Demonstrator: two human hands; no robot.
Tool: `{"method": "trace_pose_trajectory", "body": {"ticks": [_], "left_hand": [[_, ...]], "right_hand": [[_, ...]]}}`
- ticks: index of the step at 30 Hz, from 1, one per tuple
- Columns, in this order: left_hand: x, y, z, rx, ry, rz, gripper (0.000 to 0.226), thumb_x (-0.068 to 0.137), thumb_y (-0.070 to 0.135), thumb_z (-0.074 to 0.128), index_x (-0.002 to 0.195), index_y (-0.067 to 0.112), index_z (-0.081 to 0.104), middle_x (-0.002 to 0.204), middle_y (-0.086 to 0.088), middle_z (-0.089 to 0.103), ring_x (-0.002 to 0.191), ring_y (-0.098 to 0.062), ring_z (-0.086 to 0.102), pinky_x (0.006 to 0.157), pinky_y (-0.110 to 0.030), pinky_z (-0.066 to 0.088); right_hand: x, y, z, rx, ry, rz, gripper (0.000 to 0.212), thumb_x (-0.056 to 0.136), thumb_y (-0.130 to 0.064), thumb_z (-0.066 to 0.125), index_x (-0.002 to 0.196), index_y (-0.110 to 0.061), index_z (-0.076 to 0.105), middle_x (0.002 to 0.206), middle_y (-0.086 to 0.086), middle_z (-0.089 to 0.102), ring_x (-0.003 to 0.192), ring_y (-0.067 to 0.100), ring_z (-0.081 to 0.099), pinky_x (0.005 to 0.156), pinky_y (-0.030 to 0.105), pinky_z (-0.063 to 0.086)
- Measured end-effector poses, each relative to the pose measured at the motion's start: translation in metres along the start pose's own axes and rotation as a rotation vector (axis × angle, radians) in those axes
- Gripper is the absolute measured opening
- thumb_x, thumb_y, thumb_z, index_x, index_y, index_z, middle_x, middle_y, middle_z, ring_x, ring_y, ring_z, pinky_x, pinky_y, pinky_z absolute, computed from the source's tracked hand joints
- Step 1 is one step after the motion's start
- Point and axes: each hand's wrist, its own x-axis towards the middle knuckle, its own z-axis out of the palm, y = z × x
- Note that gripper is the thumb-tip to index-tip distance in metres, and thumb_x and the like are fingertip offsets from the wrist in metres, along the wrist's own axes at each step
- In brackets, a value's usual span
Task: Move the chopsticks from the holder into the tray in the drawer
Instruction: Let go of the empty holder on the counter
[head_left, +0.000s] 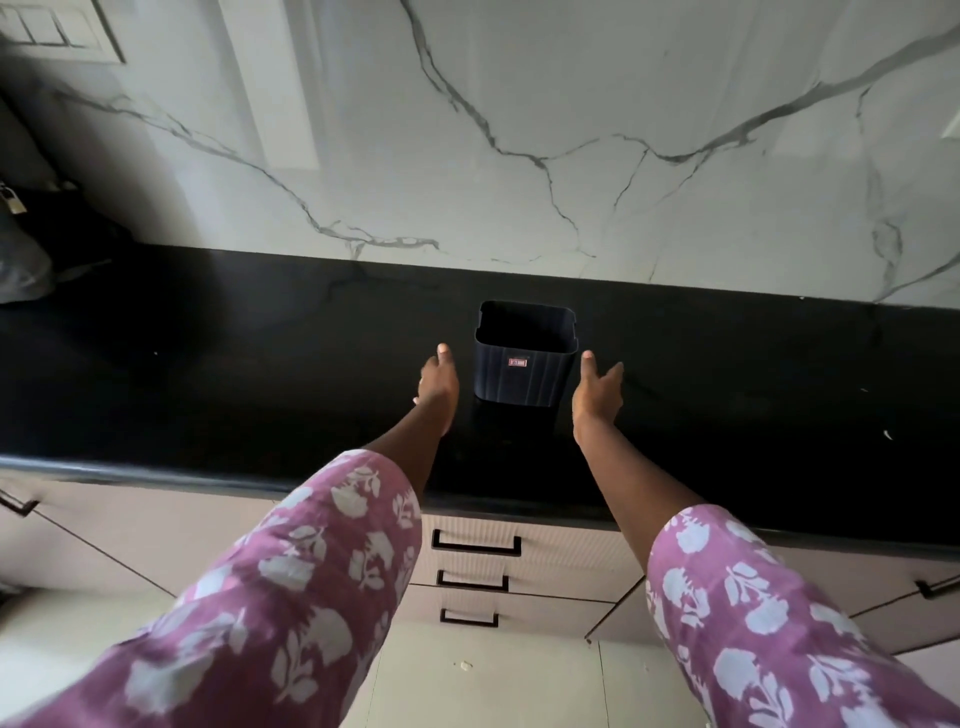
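Holder (524, 358): dark, ribbed, squarish container, upright on black countertop (208, 364), centre of frame. Open top shows only dark interior; chopsticks not visible from this angle.

Left hand (438, 382) just left of the holder, right hand (597, 395) just right of it. Holder sits between them. Small gap on each side; neither hand seems to touch it, though contact at the right thumb is hard to rule out.

Both arms reach forward over the counter edge, palms facing inward toward the holder. Fingers loosely extended, spread open, gripping nothing. Sleeves (291, 587) purple with white floral print.

Small red-and-white label (517, 362) on the holder's front face; text too small to read.

Closed drawers with black handles (475, 545) below the counter, lower centre. Tray not visible.
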Motion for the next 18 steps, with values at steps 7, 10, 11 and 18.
{"method": "trace_pose_trajectory", "body": {"ticks": [7, 10, 11, 18], "left_hand": [[-0.002, 0.028, 0.021, -0.002, -0.142, -0.005, 0.057, 0.101, 0.048, 0.02, 0.147, 0.017, 0.034, 0.152, -0.01, 0.035, 0.14, -0.03, 0.031, 0.116, -0.039, 0.023], [-0.001, 0.025, 0.021, 0.04, -0.125, 0.013, 0.056, 0.101, 0.047, 0.02, 0.144, 0.017, 0.04, 0.149, -0.012, 0.04, 0.138, -0.03, 0.035, 0.111, -0.037, 0.027], [-0.002, 0.024, 0.02, 0.06, -0.111, 0.023, 0.056, 0.102, 0.047, 0.02, 0.144, 0.017, 0.041, 0.148, -0.013, 0.041, 0.137, -0.031, 0.036, 0.111, -0.037, 0.028], [-0.015, 0.017, 0.005, 0.116, -0.026, 0.04, 0.058, 0.102, 0.045, 0.02, 0.142, 0.01, 0.042, 0.145, -0.018, 0.043, 0.135, -0.034, 0.038, 0.11, -0.04, 0.029]], "right_hand": [[0.016, -0.016, 0.016, -0.044, -0.156, -0.007, 0.06, 0.099, -0.04, 0.038, 0.149, -0.01, 0.022, 0.153, 0.013, 0.032, 0.14, 0.028, 0.033, 0.114, 0.033, 0.025], [0.014, -0.017, 0.023, -0.084, -0.178, -0.03, 0.054, 0.101, -0.035, 0.037, 0.147, -0.008, 0.028, 0.15, 0.014, 0.037, 0.138, 0.03, 0.035, 0.113, 0.034, 0.027], [0.011, -0.017, 0.024, -0.097, -0.18, -0.034, 0.052, 0.101, -0.033, 0.036, 0.146, -0.008, 0.03, 0.149, 0.015, 0.038, 0.137, 0.03, 0.036, 0.112, 0.034, 0.028], [-0.01, -0.013, 0.032, -0.12, -0.194, -0.044, 0.047, 0.101, -0.021, 0.037, 0.145, -0.006, 0.031, 0.148, 0.016, 0.038, 0.137, 0.03, 0.036, 0.113, 0.033, 0.029]]}}
